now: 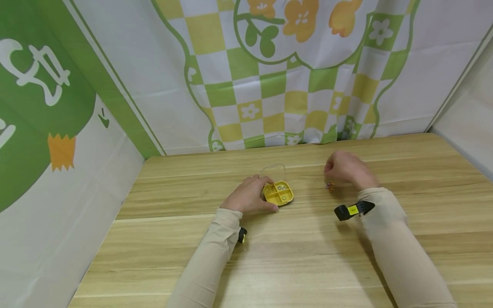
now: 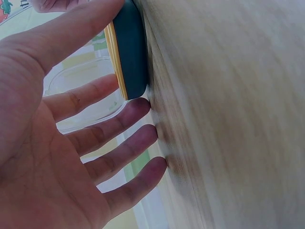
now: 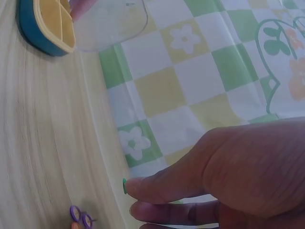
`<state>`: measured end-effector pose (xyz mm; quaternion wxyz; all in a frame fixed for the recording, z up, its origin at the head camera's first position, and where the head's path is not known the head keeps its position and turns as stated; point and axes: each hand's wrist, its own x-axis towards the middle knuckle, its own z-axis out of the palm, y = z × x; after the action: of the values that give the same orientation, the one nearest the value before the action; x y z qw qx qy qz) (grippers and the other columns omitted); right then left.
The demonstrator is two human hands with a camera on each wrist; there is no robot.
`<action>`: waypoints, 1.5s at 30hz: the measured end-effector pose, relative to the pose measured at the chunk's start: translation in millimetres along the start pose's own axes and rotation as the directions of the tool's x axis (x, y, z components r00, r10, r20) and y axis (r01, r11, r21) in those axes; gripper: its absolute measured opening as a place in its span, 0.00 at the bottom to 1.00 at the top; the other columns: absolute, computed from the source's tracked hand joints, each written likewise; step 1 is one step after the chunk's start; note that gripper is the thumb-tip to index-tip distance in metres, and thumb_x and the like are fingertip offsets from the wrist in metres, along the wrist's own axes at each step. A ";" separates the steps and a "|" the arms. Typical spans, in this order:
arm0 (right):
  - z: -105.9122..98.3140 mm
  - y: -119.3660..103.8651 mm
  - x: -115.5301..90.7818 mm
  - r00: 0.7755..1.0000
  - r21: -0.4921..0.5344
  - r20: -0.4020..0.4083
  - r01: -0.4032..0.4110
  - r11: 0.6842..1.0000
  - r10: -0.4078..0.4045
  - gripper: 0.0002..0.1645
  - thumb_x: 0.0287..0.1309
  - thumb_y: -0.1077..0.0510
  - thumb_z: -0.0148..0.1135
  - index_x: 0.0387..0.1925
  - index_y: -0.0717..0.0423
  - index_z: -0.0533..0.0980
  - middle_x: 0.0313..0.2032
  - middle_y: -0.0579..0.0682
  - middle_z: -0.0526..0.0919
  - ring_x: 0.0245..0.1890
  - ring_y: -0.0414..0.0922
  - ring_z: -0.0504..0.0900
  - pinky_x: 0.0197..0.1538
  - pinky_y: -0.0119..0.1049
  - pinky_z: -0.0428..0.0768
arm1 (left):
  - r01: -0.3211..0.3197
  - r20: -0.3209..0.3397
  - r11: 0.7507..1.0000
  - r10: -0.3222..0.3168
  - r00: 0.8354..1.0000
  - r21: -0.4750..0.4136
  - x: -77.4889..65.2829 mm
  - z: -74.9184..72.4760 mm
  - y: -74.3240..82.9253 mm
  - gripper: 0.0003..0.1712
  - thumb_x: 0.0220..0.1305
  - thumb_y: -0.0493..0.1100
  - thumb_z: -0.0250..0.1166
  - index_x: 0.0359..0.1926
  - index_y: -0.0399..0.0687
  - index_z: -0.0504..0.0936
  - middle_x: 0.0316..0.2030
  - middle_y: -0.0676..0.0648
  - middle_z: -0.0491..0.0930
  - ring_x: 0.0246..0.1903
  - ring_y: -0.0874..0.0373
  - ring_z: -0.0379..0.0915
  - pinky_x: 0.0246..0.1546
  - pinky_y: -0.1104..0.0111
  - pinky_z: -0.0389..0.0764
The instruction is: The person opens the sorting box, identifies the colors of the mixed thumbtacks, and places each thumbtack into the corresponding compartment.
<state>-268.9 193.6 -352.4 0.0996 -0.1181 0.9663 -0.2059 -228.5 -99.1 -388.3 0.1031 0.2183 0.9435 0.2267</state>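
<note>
2 hands are in our view, both reaching over a wood-grained table [image 1: 292,256]. Our left hand [image 1: 246,195] holds a small box [image 1: 273,198] on the table, its thumb at the near edge and forefinger at the far edge, while its other 3 fingers spread with their tips at the tabletop. We see 4 yellow compartments inside and a dark teal outside; small round pieces [image 1: 283,197] lie in the 2 compartments on the right. A clear lid [image 3: 112,24] stands raised at the box's far side.

Our right hand [image 1: 346,168], well to the right of the box, has its fingertips drawn narrow, with a small green piece [image 3: 125,186] pinched at the thumb tip. Just beside it on the table we find 2 purple pins [image 3: 75,213] and an orange piece [image 3: 75,225], close together. Beyond the table hangs a checked cloth [image 1: 246,85].
</note>
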 end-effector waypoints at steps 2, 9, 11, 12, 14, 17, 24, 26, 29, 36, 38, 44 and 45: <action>0.8 -2.6 0.5 1.000 -0.001 -0.005 0.015 1.000 -0.015 0.05 0.57 0.61 0.62 0.29 0.56 0.83 0.28 0.49 0.81 0.31 0.48 0.77 0.38 0.45 0.77 | -0.001 -0.001 1.000 0.001 1.000 0.000 -0.1 -0.1 0.1 0.43 0.53 0.55 0.80 0.66 0.46 0.74 0.62 0.43 0.76 0.63 0.45 0.69 0.66 0.54 0.70; 5.3 -10.8 1.5 0.999 -0.006 -0.008 0.042 0.999 -0.042 0.04 0.55 0.63 0.63 0.27 0.56 0.82 0.25 0.47 0.80 0.30 0.48 0.76 0.35 0.42 0.75 | 0.002 -0.001 1.000 -0.002 1.000 0.011 -0.7 -0.8 1.1 0.43 0.53 0.56 0.80 0.67 0.47 0.74 0.61 0.44 0.76 0.62 0.46 0.70 0.65 0.54 0.70; 6.8 -12.8 1.6 0.999 -0.012 -0.007 0.045 0.999 -0.045 0.05 0.55 0.63 0.63 0.26 0.56 0.82 0.24 0.47 0.79 0.29 0.48 0.76 0.35 0.42 0.74 | 0.001 -0.001 1.000 -0.001 1.000 0.014 -0.8 -0.8 1.2 0.43 0.53 0.56 0.80 0.67 0.47 0.74 0.61 0.43 0.76 0.61 0.46 0.70 0.64 0.54 0.71; 7.7 -13.7 1.7 0.999 -0.016 -0.007 0.044 0.999 -0.044 0.05 0.55 0.63 0.63 0.26 0.55 0.82 0.23 0.47 0.79 0.29 0.47 0.76 0.35 0.41 0.74 | 0.000 -0.001 1.000 0.000 1.000 0.015 -0.7 -0.8 1.1 0.43 0.53 0.56 0.80 0.67 0.47 0.74 0.61 0.44 0.76 0.61 0.46 0.70 0.64 0.54 0.71; 9.3 -15.2 2.1 0.999 -0.024 -0.010 0.047 0.999 -0.047 0.06 0.55 0.63 0.62 0.25 0.54 0.82 0.22 0.46 0.79 0.28 0.47 0.76 0.34 0.41 0.74 | -0.002 -0.001 1.000 0.002 1.000 0.016 -0.6 -0.5 0.8 0.43 0.53 0.56 0.80 0.67 0.47 0.74 0.61 0.43 0.76 0.61 0.46 0.70 0.64 0.54 0.71; 12.3 -17.7 2.8 0.998 -0.023 -0.008 0.058 0.998 -0.059 0.07 0.55 0.64 0.60 0.24 0.54 0.81 0.20 0.46 0.78 0.25 0.46 0.75 0.32 0.39 0.73 | -0.003 -0.001 1.000 0.003 1.000 0.016 -0.5 -0.3 0.5 0.43 0.53 0.56 0.80 0.66 0.47 0.74 0.60 0.43 0.76 0.61 0.46 0.70 0.64 0.55 0.71; 18.5 -24.6 4.4 0.997 -0.011 0.001 0.075 0.997 -0.075 0.09 0.54 0.66 0.58 0.23 0.55 0.81 0.21 0.47 0.76 0.23 0.44 0.72 0.28 0.37 0.69 | -0.010 -0.006 1.000 0.010 1.000 0.016 -0.8 -0.4 0.3 0.44 0.52 0.56 0.80 0.66 0.45 0.74 0.60 0.43 0.76 0.60 0.46 0.71 0.64 0.55 0.72; 19.7 -26.4 4.6 0.997 -0.021 -0.007 0.080 0.997 -0.080 0.09 0.53 0.67 0.58 0.22 0.54 0.80 0.21 0.47 0.76 0.24 0.45 0.72 0.28 0.37 0.69 | -0.011 -0.007 1.000 0.011 1.000 0.018 -1.1 -0.6 0.5 0.43 0.53 0.56 0.80 0.66 0.45 0.74 0.60 0.43 0.76 0.60 0.46 0.71 0.64 0.55 0.72; 21.2 -28.2 4.7 0.996 -0.036 -0.017 0.083 0.996 -0.084 0.10 0.51 0.67 0.58 0.21 0.53 0.79 0.22 0.46 0.76 0.25 0.45 0.73 0.29 0.37 0.70 | -0.010 -0.007 1.000 0.010 1.000 0.016 -1.3 -0.7 0.8 0.43 0.53 0.55 0.80 0.66 0.45 0.74 0.60 0.42 0.76 0.60 0.46 0.71 0.64 0.55 0.71; 25.0 -31.0 5.8 0.997 -0.033 -0.003 0.074 0.997 -0.074 0.10 0.51 0.67 0.58 0.21 0.53 0.80 0.23 0.47 0.77 0.25 0.46 0.73 0.28 0.37 0.70 | -0.010 -0.006 1.000 0.010 1.000 0.018 -0.4 -0.1 0.1 0.44 0.53 0.56 0.80 0.66 0.46 0.74 0.60 0.43 0.76 0.60 0.46 0.71 0.63 0.55 0.72; 26.0 -32.1 5.9 0.997 -0.035 -0.002 0.076 0.996 -0.076 0.10 0.50 0.67 0.57 0.21 0.52 0.79 0.23 0.47 0.77 0.25 0.46 0.73 0.29 0.37 0.70 | -0.009 -0.006 1.000 0.009 1.000 0.016 -0.4 0.0 -0.1 0.43 0.53 0.56 0.80 0.66 0.46 0.74 0.59 0.43 0.76 0.59 0.46 0.71 0.63 0.55 0.72; 27.9 -33.9 5.8 0.996 -0.043 -0.012 0.091 0.995 -0.091 0.09 0.51 0.67 0.59 0.23 0.52 0.80 0.24 0.47 0.78 0.27 0.46 0.74 0.31 0.39 0.73 | -0.008 -0.009 1.000 0.008 1.000 0.012 0.0 0.3 -0.3 0.43 0.53 0.56 0.80 0.66 0.46 0.74 0.60 0.43 0.76 0.60 0.46 0.70 0.63 0.55 0.72; 28.2 -34.1 5.9 0.996 -0.042 -0.011 0.093 0.995 -0.093 0.08 0.51 0.67 0.59 0.23 0.53 0.80 0.24 0.47 0.78 0.27 0.46 0.74 0.31 0.39 0.73 | -0.009 -0.008 1.000 0.009 1.000 0.014 0.1 0.3 -0.3 0.43 0.53 0.56 0.80 0.66 0.46 0.74 0.60 0.43 0.76 0.60 0.46 0.70 0.64 0.55 0.72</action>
<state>-261.4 151.2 -364.1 0.0812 -0.1638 0.9644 -0.1909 -228.5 -99.2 -388.7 0.0968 0.2222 0.9445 0.2216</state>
